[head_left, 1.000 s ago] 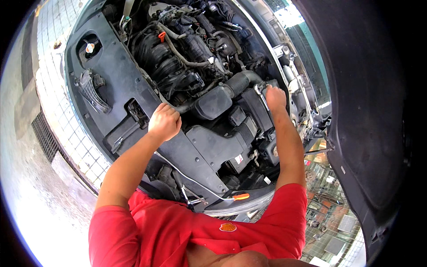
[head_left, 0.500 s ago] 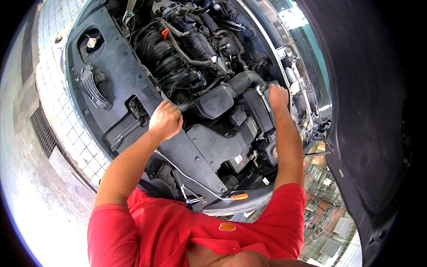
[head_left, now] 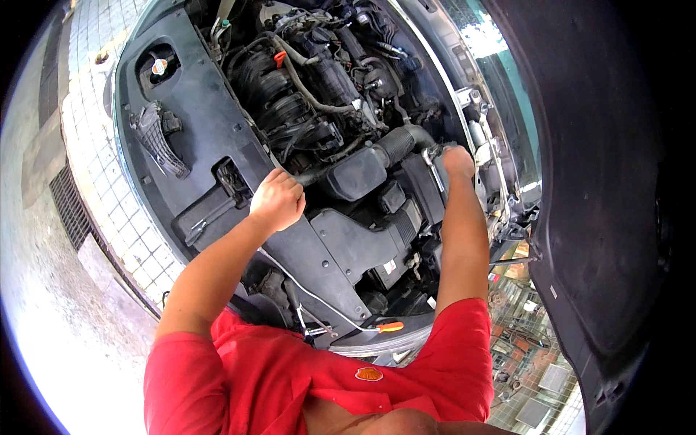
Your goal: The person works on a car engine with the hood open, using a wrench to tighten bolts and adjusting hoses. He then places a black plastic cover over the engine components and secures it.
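My left hand [head_left: 278,201] is closed in a fist at the inner edge of the black front cover panel [head_left: 206,109]; whatever its fingers hold there is hidden. Farther back on the right, my right hand [head_left: 458,161] is curled down beside the black air filter housing [head_left: 422,190], its fingertips out of sight. Close to that hand, a silver wrench-like tool [head_left: 433,171] rests on the housing. A black air duct box [head_left: 353,174] with a ribbed intake hose [head_left: 396,143] sits between my hands.
A loose black pedal-shaped part [head_left: 161,141] and a long tool [head_left: 206,221] lie on the front panel. Near me are an orange-handled tool [head_left: 390,328] with a pale bent shaft and silver tools [head_left: 310,326]. The raised hood [head_left: 594,181] stands at right.
The whole view has shifted slightly right and down. My right hand has turned a little beside the housing, showing less of its fingers. My left hand keeps its place on the panel edge.
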A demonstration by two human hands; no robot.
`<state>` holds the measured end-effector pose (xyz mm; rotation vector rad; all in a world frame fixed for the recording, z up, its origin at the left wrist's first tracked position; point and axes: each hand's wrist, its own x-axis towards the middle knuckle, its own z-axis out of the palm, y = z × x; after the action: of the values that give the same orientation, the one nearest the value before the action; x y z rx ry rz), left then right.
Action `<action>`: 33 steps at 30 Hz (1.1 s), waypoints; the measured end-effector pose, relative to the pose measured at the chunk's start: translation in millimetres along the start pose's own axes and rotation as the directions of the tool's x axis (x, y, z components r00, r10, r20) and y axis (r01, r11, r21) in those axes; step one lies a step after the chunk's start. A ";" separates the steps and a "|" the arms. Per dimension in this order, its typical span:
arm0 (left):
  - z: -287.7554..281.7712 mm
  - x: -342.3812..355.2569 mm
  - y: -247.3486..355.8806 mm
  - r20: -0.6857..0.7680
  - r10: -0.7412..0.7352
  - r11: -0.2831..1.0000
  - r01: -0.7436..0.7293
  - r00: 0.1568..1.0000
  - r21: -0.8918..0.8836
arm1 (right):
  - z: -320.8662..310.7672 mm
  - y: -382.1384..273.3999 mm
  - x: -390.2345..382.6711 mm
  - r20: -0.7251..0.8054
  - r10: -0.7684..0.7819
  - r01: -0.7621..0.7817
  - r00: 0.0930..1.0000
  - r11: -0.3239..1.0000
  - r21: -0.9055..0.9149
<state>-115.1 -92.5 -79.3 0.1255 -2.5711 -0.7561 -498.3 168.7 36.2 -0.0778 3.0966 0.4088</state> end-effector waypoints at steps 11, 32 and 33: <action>4.1 6.2 13.4 -0.009 0.063 0.997 -0.063 0.998 -0.042 | 64.0 109.8 64.9 0.037 -0.084 0.090 0.996 0.976 -0.196; 0.0 -4.0 -4.3 0.047 0.022 0.998 -0.025 0.999 0.063 | 22.6 2.8 27.1 -0.015 0.008 -0.010 1.000 0.988 -0.152; -0.7 -3.2 -3.2 0.035 0.023 0.998 -0.025 0.999 0.060 | 1.0 -9.8 16.5 -0.045 -0.053 0.040 0.998 0.967 -0.253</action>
<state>-112.0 -94.8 -81.7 0.1007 -2.6244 -0.6775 -514.3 158.7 32.3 -0.1658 3.0667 0.8096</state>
